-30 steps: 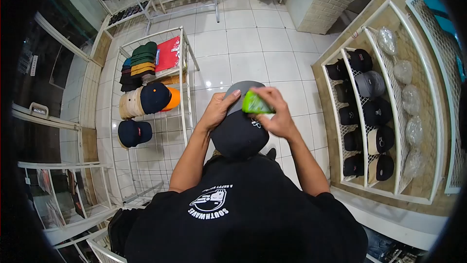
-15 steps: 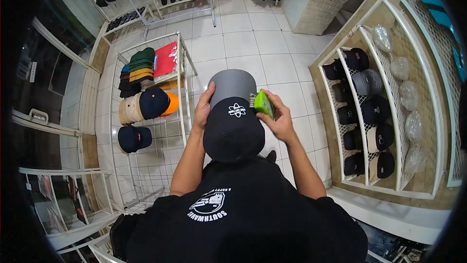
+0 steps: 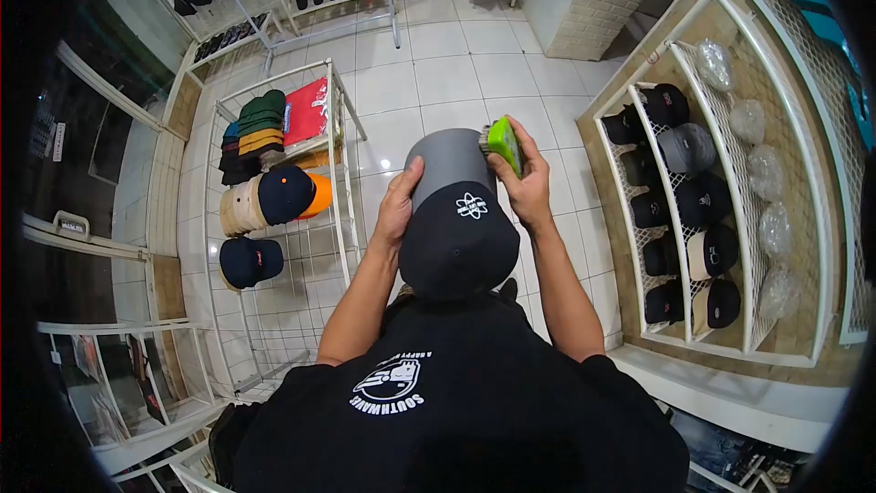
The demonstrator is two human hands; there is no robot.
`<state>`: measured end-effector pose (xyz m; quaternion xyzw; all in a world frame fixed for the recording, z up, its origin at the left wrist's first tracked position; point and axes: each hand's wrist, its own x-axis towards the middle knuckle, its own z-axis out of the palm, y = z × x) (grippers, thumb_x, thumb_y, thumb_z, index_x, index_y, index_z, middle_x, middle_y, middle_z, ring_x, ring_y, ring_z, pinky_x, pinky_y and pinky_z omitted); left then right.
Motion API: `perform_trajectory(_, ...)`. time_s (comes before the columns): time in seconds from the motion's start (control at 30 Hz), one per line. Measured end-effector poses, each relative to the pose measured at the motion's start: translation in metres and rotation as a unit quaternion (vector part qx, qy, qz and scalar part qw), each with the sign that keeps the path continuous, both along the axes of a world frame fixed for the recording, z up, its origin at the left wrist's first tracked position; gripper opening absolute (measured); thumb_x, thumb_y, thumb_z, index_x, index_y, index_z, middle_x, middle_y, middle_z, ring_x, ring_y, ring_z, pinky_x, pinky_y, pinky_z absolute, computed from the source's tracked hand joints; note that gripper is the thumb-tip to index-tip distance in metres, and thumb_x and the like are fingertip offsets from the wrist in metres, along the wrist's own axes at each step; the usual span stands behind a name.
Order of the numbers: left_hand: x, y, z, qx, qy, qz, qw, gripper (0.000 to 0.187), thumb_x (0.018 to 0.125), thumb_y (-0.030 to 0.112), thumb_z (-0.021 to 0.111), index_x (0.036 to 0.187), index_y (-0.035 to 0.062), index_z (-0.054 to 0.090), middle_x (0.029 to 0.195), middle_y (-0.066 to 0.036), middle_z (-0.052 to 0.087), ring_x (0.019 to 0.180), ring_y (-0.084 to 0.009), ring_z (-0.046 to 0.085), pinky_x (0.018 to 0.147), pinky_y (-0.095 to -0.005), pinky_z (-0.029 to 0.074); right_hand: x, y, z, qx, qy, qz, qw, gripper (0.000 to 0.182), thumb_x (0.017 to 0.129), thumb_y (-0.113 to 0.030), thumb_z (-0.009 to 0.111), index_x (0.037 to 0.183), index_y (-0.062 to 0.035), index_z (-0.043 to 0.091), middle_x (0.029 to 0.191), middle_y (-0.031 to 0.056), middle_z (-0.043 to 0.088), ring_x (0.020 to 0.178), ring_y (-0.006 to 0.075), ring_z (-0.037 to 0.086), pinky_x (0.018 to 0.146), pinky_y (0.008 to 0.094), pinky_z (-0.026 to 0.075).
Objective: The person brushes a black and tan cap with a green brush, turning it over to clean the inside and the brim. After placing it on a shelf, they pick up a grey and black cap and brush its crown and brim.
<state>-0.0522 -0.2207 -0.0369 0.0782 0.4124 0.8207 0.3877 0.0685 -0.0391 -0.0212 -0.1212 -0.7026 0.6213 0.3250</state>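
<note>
A cap with a black crown, a white emblem and a grey brim [image 3: 447,160] is held in front of my chest, brim pointing away from me. My left hand [image 3: 399,201] grips the left edge of the cap, its thumb on top near the brim. In my right hand [image 3: 527,178] is a bright green brush [image 3: 504,145], pinched between thumb and fingers. The brush's bristles touch the right edge of the grey brim.
On the left, a white wire rack [image 3: 342,219] carries stacked caps, folded beanies and a red packet [image 3: 306,112]. A slanted shelf with caps and clear plastic bundles [image 3: 768,174] stands on the right. Farther back are a shoe rack and a white brick-faced counter [image 3: 598,19].
The cap has shifted to the right and turned slightly. My right hand has moved the brush away from me, from beside the emblem to the brim's right edge.
</note>
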Motion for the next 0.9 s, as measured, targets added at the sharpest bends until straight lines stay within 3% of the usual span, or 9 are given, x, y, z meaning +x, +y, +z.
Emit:
perform_trajectory(0.1,-0.012,-0.004,0.012,0.047,-0.058,-0.015,0.997,0.042,0.104,0.036,0.054,0.115,-0.0023,0.067,0.106,-0.009,0.071,0.093,-0.0152,0.07,0.082,-0.0283,0.057,0.007,-0.015,-0.021,-0.063,-0.016,0.042,0.997,0.064,0.091,-0.006,0.072,0.148,0.002,0.042,0.136,0.0147,0.057,0.123,0.0204,0.055,0.106,0.0326,0.042)
perform_trajectory(0.13,-0.017,-0.008,0.018,0.093,-0.112,-0.024,0.989,0.041,0.104,0.036,0.054,0.113,-0.0021,0.067,0.105,-0.009,0.072,0.091,-0.0146,0.07,0.081,-0.0275,0.057,0.014,-0.02,-0.035,0.041,-0.015,0.028,0.999,0.065,0.091,-0.007,0.073,0.148,0.003,0.042,0.14,0.0154,0.055,0.128,0.0213,0.052,0.11,0.0335,0.039)
perform_trajectory(0.17,-0.024,-0.01,0.015,0.098,-0.112,-0.018,0.989,0.041,0.104,0.036,0.054,0.113,-0.0021,0.067,0.105,-0.009,0.072,0.091,-0.0146,0.07,0.081,-0.0275,0.057,0.023,-0.021,-0.039,-0.012,-0.059,0.062,0.996,0.066,0.091,-0.007,0.073,0.147,0.004,0.042,0.143,0.0155,0.053,0.132,0.0217,0.049,0.114,0.0342,0.034)
perform_trajectory(0.27,-0.021,-0.017,0.028,0.044,0.07,0.068,0.994,0.044,0.106,0.038,0.051,0.114,-0.0015,0.066,0.105,-0.009,0.072,0.089,-0.0141,0.07,0.079,-0.027,0.057,0.031,-0.009,-0.041,-0.059,-0.045,-0.028,0.997,0.057,0.093,-0.014,0.073,0.142,0.0027,0.049,0.13,0.0122,0.06,0.121,0.0192,0.056,0.106,0.0323,0.042)
perform_trajectory(0.43,-0.015,-0.009,0.021,0.036,0.102,0.104,0.989,0.048,0.106,0.044,0.048,0.113,0.0,0.067,0.106,-0.008,0.072,0.092,-0.0137,0.069,0.08,-0.027,0.055,0.028,0.001,-0.018,-0.253,-0.037,0.01,0.967,0.051,0.1,-0.036,0.064,0.135,0.0,0.054,0.114,0.0037,0.064,0.099,0.0099,0.06,0.087,0.0247,0.048)
perform_trajectory(0.63,-0.008,-0.006,0.008,0.077,0.108,0.116,0.984,0.041,0.104,0.038,0.055,0.115,0.0,0.067,0.108,-0.008,0.072,0.093,-0.0143,0.068,0.081,-0.028,0.055,0.035,0.004,-0.016,-0.412,-0.04,0.113,0.903,0.042,0.09,-0.019,0.077,0.123,-0.002,0.058,0.108,0.0055,0.066,0.097,0.0144,0.065,0.082,0.0286,0.054)
perform_trajectory(0.77,-0.014,-0.024,0.0,0.045,0.172,0.091,0.98,0.023,0.096,0.016,0.07,0.112,-0.0009,0.07,0.103,-0.006,0.073,0.09,-0.0107,0.066,0.081,-0.0268,0.054,0.036,0.025,-0.003,-0.457,-0.052,0.134,0.878,0.041,0.086,-0.006,0.074,0.123,0.0011,0.055,0.107,0.0092,0.064,0.098,0.0187,0.065,0.087,0.0338,0.056)
perform_trajectory(0.87,-0.024,-0.041,0.011,-0.096,0.286,-0.1,0.948,0.022,0.083,0.0,0.078,0.104,-0.0017,0.074,0.097,-0.006,0.074,0.093,-0.0106,0.067,0.084,-0.026,0.053,0.034,0.031,0.015,-0.403,-0.002,0.07,0.913,0.05,0.082,0.002,0.071,0.127,0.0026,0.05,0.109,0.0104,0.059,0.101,0.0236,0.064,0.089,0.037,0.055)
perform_trajectory(0.9,-0.023,-0.042,0.011,-0.097,0.286,-0.099,0.948,0.022,0.083,0.0,0.078,0.104,-0.0017,0.074,0.097,-0.006,0.074,0.093,-0.0106,0.067,0.084,-0.026,0.053,0.036,0.04,0.017,-0.382,-0.033,0.107,0.917,0.066,0.082,-0.001,0.073,0.141,-0.0014,0.042,0.116,0.0109,0.057,0.108,0.0226,0.061,0.096,0.0375,0.053)
